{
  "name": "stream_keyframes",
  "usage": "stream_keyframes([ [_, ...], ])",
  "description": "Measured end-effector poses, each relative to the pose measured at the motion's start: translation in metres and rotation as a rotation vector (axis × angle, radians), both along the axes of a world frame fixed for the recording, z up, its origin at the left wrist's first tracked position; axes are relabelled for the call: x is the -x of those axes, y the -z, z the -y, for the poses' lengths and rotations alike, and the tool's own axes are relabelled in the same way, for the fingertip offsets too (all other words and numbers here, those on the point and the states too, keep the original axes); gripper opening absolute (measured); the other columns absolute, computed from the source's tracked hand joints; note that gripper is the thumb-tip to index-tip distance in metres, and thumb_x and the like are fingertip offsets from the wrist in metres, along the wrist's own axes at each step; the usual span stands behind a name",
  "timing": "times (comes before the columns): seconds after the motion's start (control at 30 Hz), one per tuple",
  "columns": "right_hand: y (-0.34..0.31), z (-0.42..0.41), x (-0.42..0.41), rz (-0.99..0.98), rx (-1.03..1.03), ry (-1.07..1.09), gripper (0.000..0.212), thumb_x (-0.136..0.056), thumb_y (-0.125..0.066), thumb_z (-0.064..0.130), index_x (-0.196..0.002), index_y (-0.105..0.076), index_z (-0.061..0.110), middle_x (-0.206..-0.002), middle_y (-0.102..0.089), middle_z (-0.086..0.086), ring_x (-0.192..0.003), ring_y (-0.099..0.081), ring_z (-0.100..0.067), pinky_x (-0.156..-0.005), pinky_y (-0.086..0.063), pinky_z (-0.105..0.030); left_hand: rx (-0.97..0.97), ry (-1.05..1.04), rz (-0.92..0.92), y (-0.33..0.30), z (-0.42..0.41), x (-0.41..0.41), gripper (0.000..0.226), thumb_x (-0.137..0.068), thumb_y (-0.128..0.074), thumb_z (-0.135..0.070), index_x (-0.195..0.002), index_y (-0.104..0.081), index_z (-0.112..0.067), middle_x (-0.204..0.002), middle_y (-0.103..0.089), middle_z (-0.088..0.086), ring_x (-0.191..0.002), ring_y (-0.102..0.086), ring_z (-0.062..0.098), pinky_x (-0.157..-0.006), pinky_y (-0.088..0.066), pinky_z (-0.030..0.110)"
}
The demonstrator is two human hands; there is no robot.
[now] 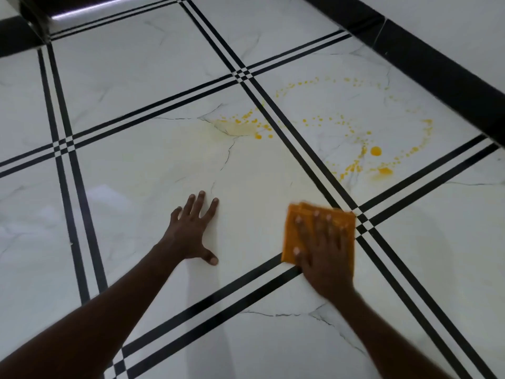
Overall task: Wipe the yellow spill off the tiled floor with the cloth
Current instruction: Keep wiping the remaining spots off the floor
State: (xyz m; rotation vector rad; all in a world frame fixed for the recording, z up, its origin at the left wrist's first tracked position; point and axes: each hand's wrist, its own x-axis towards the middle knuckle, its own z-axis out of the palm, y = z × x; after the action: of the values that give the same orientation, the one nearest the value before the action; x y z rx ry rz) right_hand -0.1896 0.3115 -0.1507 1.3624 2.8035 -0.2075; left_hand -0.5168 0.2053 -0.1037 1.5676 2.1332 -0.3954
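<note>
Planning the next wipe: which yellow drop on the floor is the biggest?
The round drop on the far-right tile, beyond the cloth: solid and clearly larger than the specks ringing it.

Two bare hands are down on the floor: the left hand and the right hand. There is one folded orange cloth. One scattered spill of yellow droplets shows, its drops too many and too small to count. One black skirting band runs along the wall.
</note>
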Motion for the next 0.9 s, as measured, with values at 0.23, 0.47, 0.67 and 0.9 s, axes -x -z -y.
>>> stream_keyframes([
  [0.23,0.007,-0.066,0.081,-0.031,-0.019,0.135,0.072,-0.101,-0.028,0.055,-0.165,-0.016,0.025,-0.169,-0.018,-0.023,-0.154,-0.02,-0.049,-0.121,-0.018,-0.07,0.025,0.017,-0.06,0.005,-0.006,-0.002,0.158,-0.051,-0.079,-0.078,-0.154,0.029,-0.027,-0.161,0.035,0.012,-0.152,0.023,0.035,-0.123,-0.008,0.055],
  [0.47,-0.004,0.011,0.044,-0.063,0.131,-0.053,0.072,-0.101,-0.033,0.058,-0.165,-0.009,0.033,-0.173,-0.007,-0.01,-0.159,-0.011,-0.038,-0.124,-0.015,-0.064,0.046,0.009,-0.065,-0.002,-0.007,-0.006,0.157,-0.054,-0.08,-0.075,-0.154,0.029,-0.024,-0.16,0.035,0.014,-0.152,0.021,0.037,-0.124,-0.009,0.055],
  [0.67,0.004,-0.109,0.125,0.069,0.142,-0.038,0.077,-0.095,-0.028,0.061,-0.162,-0.027,0.023,-0.164,-0.03,-0.026,-0.148,-0.03,-0.054,-0.116,-0.023,-0.073,0.117,0.007,-0.079,-0.002,-0.015,-0.008,0.157,-0.059,-0.085,-0.064,-0.151,0.034,-0.022,-0.157,0.041,0.016,-0.15,0.026,0.039,-0.123,-0.007,0.06],
  [0.9,-0.027,-0.11,0.132,0.319,0.232,-0.644,0.088,-0.072,0.003,0.077,-0.147,0.035,0.044,-0.165,0.032,-0.013,-0.155,0.021,-0.041,-0.122,0.011,-0.063,0.156,-0.018,-0.093,-0.012,-0.019,-0.017,0.156,-0.06,-0.088,-0.059,-0.151,0.033,-0.021,-0.153,0.043,0.016,-0.149,0.026,0.041,-0.122,-0.011,0.061],
])
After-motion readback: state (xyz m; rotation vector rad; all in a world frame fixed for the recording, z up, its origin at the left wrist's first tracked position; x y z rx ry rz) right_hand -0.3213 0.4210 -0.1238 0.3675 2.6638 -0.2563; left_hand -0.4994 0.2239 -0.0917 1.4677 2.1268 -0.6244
